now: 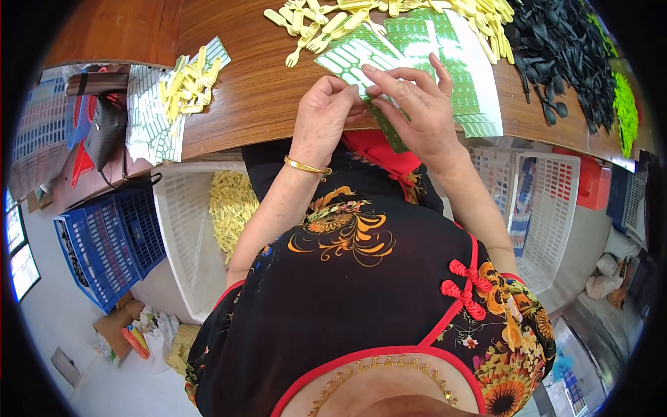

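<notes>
At the front edge of the table, my left hand (323, 115) and my right hand (420, 104) meet, fingertips almost touching. The left thumb and forefinger are pinched together; whatever is between them is too small to make out. A narrow green sheet (390, 131) hangs below my right hand, gripped between its thumb and fingers, while other fingers stay raised. Just beyond lie green-and-white sticker sheets (358, 55), some with pale gaps where labels have been peeled. Small yellow plastic forks (330, 31) are heaped behind them.
More yellow forks (191, 87) rest on sticker sheets at the left. Black plastic pieces (556, 48) and bright green ones (624, 115) are piled at the right. Below the table stand a white crate (184, 236) with yellow pieces, another white crate (556, 208) and blue crates (104, 243).
</notes>
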A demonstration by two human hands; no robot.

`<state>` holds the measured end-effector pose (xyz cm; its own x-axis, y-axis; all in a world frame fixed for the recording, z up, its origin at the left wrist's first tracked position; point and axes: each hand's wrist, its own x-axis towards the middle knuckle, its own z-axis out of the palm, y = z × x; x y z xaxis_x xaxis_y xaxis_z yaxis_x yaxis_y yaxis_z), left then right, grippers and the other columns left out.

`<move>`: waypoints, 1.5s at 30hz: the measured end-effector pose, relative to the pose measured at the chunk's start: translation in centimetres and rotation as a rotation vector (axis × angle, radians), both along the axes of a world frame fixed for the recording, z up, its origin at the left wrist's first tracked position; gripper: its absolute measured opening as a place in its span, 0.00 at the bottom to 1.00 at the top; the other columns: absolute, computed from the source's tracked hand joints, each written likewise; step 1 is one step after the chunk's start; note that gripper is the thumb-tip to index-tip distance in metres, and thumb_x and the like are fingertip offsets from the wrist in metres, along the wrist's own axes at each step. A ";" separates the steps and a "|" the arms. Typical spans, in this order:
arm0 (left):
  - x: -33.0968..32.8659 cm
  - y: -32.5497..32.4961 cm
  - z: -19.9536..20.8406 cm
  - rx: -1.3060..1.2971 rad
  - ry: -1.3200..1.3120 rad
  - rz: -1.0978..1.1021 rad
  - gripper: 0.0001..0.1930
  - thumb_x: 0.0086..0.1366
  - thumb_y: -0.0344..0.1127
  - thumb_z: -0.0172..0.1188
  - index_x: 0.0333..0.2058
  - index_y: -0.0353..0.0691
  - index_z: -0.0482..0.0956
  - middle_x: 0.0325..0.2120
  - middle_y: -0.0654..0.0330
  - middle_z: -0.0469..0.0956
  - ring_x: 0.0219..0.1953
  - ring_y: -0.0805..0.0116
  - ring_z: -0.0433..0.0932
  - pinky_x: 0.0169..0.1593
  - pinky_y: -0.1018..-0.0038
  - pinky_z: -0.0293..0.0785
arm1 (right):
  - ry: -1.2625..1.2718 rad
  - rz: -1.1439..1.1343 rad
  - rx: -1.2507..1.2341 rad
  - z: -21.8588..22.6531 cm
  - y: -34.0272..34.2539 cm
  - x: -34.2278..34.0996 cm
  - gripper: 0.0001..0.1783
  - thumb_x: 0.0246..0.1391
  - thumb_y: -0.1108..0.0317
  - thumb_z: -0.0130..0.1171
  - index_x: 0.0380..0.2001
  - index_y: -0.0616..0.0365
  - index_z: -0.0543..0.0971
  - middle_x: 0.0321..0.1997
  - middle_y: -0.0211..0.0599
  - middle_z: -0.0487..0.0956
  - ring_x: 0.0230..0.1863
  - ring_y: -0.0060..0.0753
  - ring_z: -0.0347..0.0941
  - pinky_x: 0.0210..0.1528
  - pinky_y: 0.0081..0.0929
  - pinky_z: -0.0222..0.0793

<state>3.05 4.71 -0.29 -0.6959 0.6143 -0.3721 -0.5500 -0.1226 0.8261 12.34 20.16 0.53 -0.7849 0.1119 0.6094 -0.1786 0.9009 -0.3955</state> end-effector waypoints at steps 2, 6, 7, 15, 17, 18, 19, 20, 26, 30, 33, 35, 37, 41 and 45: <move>-0.2 0.0 -0.6 -0.052 0.157 -0.040 0.06 0.73 0.35 0.58 0.38 0.40 0.74 0.32 0.62 0.82 0.32 0.78 0.80 0.37 0.81 0.76 | 0.023 0.002 0.032 -0.1 0.1 0.1 0.34 0.49 0.74 0.69 0.60 0.35 0.79 0.29 0.15 0.82 0.46 0.21 0.78 0.73 0.45 0.49; -1.0 0.4 -0.5 -0.135 0.189 -0.128 0.06 0.72 0.31 0.58 0.40 0.35 0.72 0.32 0.57 0.84 0.35 0.75 0.82 0.40 0.81 0.77 | 0.001 0.055 0.099 0.0 0.8 0.6 0.33 0.48 0.75 0.70 0.59 0.37 0.79 0.30 0.15 0.80 0.44 0.20 0.78 0.74 0.45 0.49; -0.7 0.6 -0.2 -0.095 0.126 -0.090 0.07 0.72 0.31 0.58 0.40 0.35 0.71 0.31 0.57 0.84 0.33 0.77 0.81 0.38 0.81 0.76 | -0.001 0.080 0.084 0.0 1.0 0.7 0.34 0.47 0.75 0.70 0.60 0.38 0.78 0.31 0.15 0.80 0.44 0.20 0.78 0.74 0.45 0.49; -0.1 1.1 -0.7 -0.248 0.576 -0.074 0.08 0.70 0.33 0.60 0.36 0.35 0.73 0.21 0.60 0.82 0.26 0.81 0.79 0.30 0.75 0.72 | -0.038 0.012 -0.050 0.7 1.1 0.4 0.42 0.45 0.77 0.71 0.65 0.39 0.73 0.37 0.12 0.82 0.49 0.22 0.77 0.74 0.49 0.48; 0.3 1.5 -0.4 -0.249 0.614 -0.050 0.08 0.70 0.33 0.60 0.36 0.35 0.73 0.21 0.60 0.82 0.25 0.80 0.78 0.31 0.74 0.73 | -0.048 -0.016 0.025 0.9 1.2 0.3 0.43 0.44 0.78 0.70 0.66 0.39 0.73 0.35 0.12 0.82 0.49 0.21 0.77 0.74 0.51 0.47; 0.5 1.7 -0.2 -0.248 0.651 -0.024 0.07 0.69 0.33 0.60 0.36 0.35 0.73 0.20 0.60 0.81 0.24 0.79 0.77 0.31 0.73 0.73 | -0.048 -0.016 0.025 0.8 1.1 0.2 0.43 0.44 0.78 0.70 0.66 0.39 0.73 0.35 0.12 0.82 0.49 0.21 0.77 0.74 0.51 0.47; 0.7 1.6 0.3 -0.248 0.651 -0.024 0.07 0.69 0.33 0.60 0.36 0.35 0.73 0.20 0.60 0.81 0.24 0.79 0.77 0.31 0.73 0.73 | -0.066 -0.025 0.009 0.5 1.1 0.2 0.43 0.44 0.78 0.70 0.65 0.39 0.73 0.34 0.13 0.81 0.48 0.21 0.77 0.75 0.50 0.47; 0.9 1.5 1.2 -0.350 0.748 -0.062 0.07 0.69 0.33 0.60 0.37 0.35 0.73 0.20 0.59 0.81 0.24 0.78 0.76 0.31 0.73 0.73 | -0.085 -0.034 -0.009 0.2 1.0 0.2 0.43 0.43 0.79 0.70 0.65 0.39 0.74 0.33 0.15 0.81 0.48 0.21 0.77 0.75 0.49 0.47; -0.6 1.7 -2.3 -0.150 0.524 -0.045 0.07 0.70 0.31 0.59 0.37 0.34 0.72 0.20 0.63 0.79 0.23 0.83 0.71 0.28 0.77 0.68 | 0.013 0.011 0.012 -1.2 1.2 0.4 0.40 0.43 0.77 0.71 0.62 0.39 0.75 0.32 0.17 0.80 0.48 0.21 0.78 0.75 0.46 0.46; -0.6 2.1 -2.0 -0.142 0.493 -0.044 0.07 0.71 0.31 0.59 0.37 0.34 0.72 0.19 0.66 0.77 0.23 0.85 0.67 0.27 0.79 0.64 | 0.101 -0.061 -0.033 -0.8 1.2 0.2 0.39 0.44 0.75 0.72 0.62 0.39 0.76 0.32 0.16 0.80 0.46 0.21 0.78 0.76 0.46 0.45; -0.6 2.1 -1.8 -0.162 0.504 -0.048 0.07 0.71 0.31 0.59 0.36 0.35 0.72 0.19 0.67 0.76 0.22 0.85 0.66 0.27 0.79 0.64 | 0.103 -0.033 0.067 -0.8 1.4 0.3 0.38 0.44 0.74 0.72 0.62 0.39 0.76 0.31 0.15 0.80 0.47 0.21 0.78 0.76 0.46 0.45; -0.6 2.1 -1.7 -0.176 0.512 -0.052 0.07 0.71 0.31 0.59 0.36 0.35 0.72 0.18 0.67 0.76 0.22 0.85 0.66 0.27 0.79 0.64 | 0.024 -0.030 0.073 -0.9 1.3 0.6 0.38 0.45 0.74 0.71 0.62 0.39 0.76 0.33 0.13 0.81 0.49 0.21 0.77 0.76 0.46 0.43; -0.5 2.0 -1.4 -0.144 0.521 -0.022 0.06 0.71 0.31 0.59 0.36 0.35 0.72 0.18 0.68 0.76 0.22 0.85 0.66 0.27 0.80 0.64 | 0.004 -0.011 0.024 -1.0 1.4 0.9 0.39 0.45 0.75 0.71 0.63 0.39 0.75 0.34 0.12 0.82 0.50 0.21 0.77 0.76 0.47 0.43; -0.7 1.8 -0.5 -0.160 0.523 -0.061 0.06 0.70 0.31 0.60 0.37 0.35 0.73 0.20 0.67 0.79 0.23 0.86 0.67 0.28 0.81 0.65 | 0.070 -0.018 -0.102 -0.6 1.3 0.8 0.41 0.45 0.76 0.71 0.65 0.39 0.73 0.37 0.12 0.83 0.51 0.21 0.76 0.76 0.49 0.45; -0.6 1.9 0.0 -0.124 0.487 -0.041 0.06 0.69 0.31 0.61 0.37 0.34 0.76 0.22 0.67 0.82 0.24 0.87 0.70 0.29 0.82 0.66 | 0.026 -0.022 -0.084 -0.2 1.3 0.5 0.43 0.45 0.76 0.72 0.66 0.39 0.72 0.38 0.13 0.83 0.52 0.22 0.76 0.75 0.50 0.45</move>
